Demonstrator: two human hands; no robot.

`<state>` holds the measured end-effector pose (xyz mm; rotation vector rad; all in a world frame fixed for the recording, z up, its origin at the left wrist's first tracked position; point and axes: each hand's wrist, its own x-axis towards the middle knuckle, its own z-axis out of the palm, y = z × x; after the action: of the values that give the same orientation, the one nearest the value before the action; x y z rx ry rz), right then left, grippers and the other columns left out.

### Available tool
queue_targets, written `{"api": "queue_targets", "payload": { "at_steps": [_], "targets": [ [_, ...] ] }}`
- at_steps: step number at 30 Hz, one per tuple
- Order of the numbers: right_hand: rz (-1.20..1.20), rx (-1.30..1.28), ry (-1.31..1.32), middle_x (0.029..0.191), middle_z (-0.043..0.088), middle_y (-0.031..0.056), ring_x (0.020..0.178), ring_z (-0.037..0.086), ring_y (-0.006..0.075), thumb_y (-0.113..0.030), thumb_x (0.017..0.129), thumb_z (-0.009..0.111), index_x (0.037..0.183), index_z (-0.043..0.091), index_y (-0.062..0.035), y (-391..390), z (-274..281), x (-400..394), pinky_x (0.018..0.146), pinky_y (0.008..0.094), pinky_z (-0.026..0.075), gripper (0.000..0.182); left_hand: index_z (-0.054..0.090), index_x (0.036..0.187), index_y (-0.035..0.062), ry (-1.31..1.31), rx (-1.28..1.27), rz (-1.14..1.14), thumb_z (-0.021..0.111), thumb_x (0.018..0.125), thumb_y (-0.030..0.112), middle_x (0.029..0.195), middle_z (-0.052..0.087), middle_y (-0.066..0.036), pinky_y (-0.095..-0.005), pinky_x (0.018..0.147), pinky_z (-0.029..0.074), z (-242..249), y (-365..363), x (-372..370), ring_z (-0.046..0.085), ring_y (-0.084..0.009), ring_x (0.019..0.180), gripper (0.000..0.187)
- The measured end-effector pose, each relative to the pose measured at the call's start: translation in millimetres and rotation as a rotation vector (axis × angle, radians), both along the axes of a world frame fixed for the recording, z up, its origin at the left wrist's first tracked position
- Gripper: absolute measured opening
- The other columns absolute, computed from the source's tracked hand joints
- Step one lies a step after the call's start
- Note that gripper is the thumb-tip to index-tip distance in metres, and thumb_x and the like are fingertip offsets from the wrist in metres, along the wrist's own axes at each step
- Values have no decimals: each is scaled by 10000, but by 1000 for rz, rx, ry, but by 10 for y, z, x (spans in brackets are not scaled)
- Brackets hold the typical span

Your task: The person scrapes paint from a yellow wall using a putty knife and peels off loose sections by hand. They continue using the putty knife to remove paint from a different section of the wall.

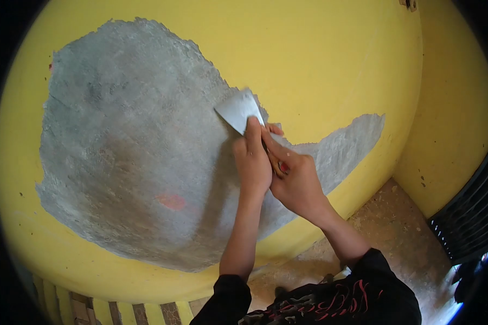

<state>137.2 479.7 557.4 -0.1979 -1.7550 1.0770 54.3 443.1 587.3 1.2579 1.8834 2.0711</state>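
Observation:
A scraper with a wide, flat metal blade (237, 112) is pressed to the wall along the ragged edge where yellow paint (320, 59) meets bare grey plaster (130, 124). My right hand (300, 181) is closed around its handle, which is mostly hidden by the fingers; a bit of it shows wooden and red. My left hand (253, 162) is closed on the scraper from the other side, one finger lying along the base of the blade. Both hands touch each other.
A second yellow wall (444, 124) meets this one at a corner on the right. Dark slatted furniture (469, 203) stands at the right edge. Below are a dusty brown floor (387, 227) and, lower left, yellow slats (101, 311).

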Motion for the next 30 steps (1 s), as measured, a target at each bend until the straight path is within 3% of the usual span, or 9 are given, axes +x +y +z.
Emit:
{"api": "queue_targets", "payload": {
  "at_steps": [3, 4, 7, 8, 11, 12, 16, 27, 30],
  "targets": [
    [-20, 24, 16, 803, 623, 205, 689, 650, 246, 73, 745, 605, 1364, 501, -102, -34, 31, 82, 671, 277, 487, 652, 604, 762, 4, -184, 6, -147, 390, 999, 476, 636, 556, -23, -245, 523, 417, 105, -10, 22, 545, -110, 555, 569],
    [-13, 29, -4, 809, 625, 206, 706, 662, 243, 75, 744, 603, 1364, 501, -104, -40, 54, 110, 673, 277, 488, 654, 597, 771, 4, -69, 36, -73, 389, 998, 480, 654, 569, -33, -242, 508, 432, 48, -11, 44, 574, -125, 547, 567],
    [15, 10, -60, 827, 631, 213, 742, 679, 252, 73, 745, 606, 1363, 502, -104, -36, -84, 34, 682, 275, 490, 651, 590, 789, 5, -59, 14, -38, 388, 999, 477, 667, 582, -48, -256, 498, 459, -116, -13, -46, 608, -153, 538, 554],
    [16, 6, -66, 827, 631, 213, 742, 679, 252, 73, 745, 606, 1363, 502, -104, -32, -55, 25, 682, 275, 490, 651, 574, 701, -19, -106, 74, -36, 362, 1014, 413, 641, 599, -75, -267, 591, 428, -90, 31, -27, 524, -95, 607, 574],
    [5, 4, -19, 840, 643, 210, 765, 689, 230, 69, 750, 612, 1361, 504, -99, -58, 40, 32, 689, 269, 493, 643, 580, 714, -32, -232, -45, -136, 361, 1015, 404, 683, 615, -80, -271, 597, 439, 137, -71, 30, 540, -102, 621, 573],
    [-10, 29, 5, 839, 646, 207, 754, 683, 211, 67, 751, 614, 1362, 503, -93, -94, -7, 60, 688, 266, 492, 642, 591, 720, -31, -91, 7, -67, 359, 1016, 408, 672, 606, -71, -263, 579, 436, 85, -65, 42, 545, -99, 624, 579],
    [20, 5, -28, 847, 654, 202, 760, 673, 163, 62, 756, 619, 1355, 506, -69, -35, -90, -27, 686, 263, 491, 623, 596, 708, -32, -72, 37, -12, 364, 1013, 420, 655, 600, -60, -261, 567, 427, -66, -16, -22, 538, -104, 609, 592],
    [32, -13, 0, 840, 656, 215, 766, 688, 202, 63, 776, 600, 1358, 500, -67, -101, 20, 57, 681, 276, 495, 605, 602, 697, -29, -150, -13, -77, 365, 1012, 412, 647, 593, -58, -273, 562, 413, 40, -60, -27, 509, -105, 583, 591],
    [19, 15, 41, 819, 651, 210, 741, 683, 206, 63, 774, 601, 1363, 497, -72, -125, -132, 14, 671, 279, 493, 613, 591, 744, -4, -76, 9, -77, 397, 1001, 452, 602, 585, -79, -267, 506, 455, -135, -91, -59, 600, -141, 540, 558]
  ]
}}
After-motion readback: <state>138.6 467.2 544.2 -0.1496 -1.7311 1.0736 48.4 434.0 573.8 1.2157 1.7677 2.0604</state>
